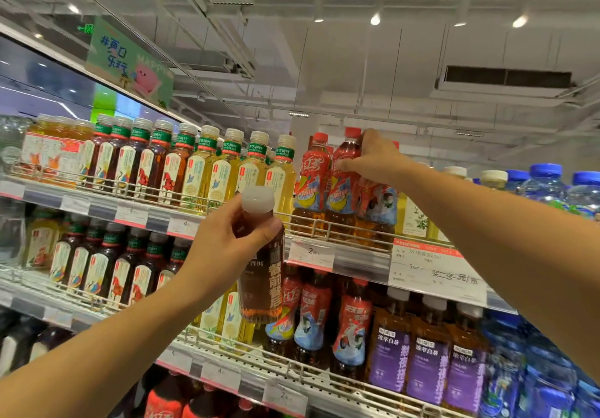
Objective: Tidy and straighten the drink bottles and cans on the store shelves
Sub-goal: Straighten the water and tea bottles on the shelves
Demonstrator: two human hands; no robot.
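My left hand [227, 242] grips a dark tea bottle [261, 281] with a white cap and a black label, holding it upright in front of the shelves. My right hand [373, 157] reaches up to the top shelf [357, 255] and holds the shoulder of a red-capped iced tea bottle [344, 183]. That bottle stands in the row beside another red tea bottle [313, 183].
Left on the top shelf stand rows of green-collared tea bottles [227, 164]. Blue-capped water bottles [545, 187] fill the right side. The shelf below holds red tea bottles [313, 317] and purple-labelled bottles [428, 362]. A wire rail [324, 227] and price tags line each shelf front.
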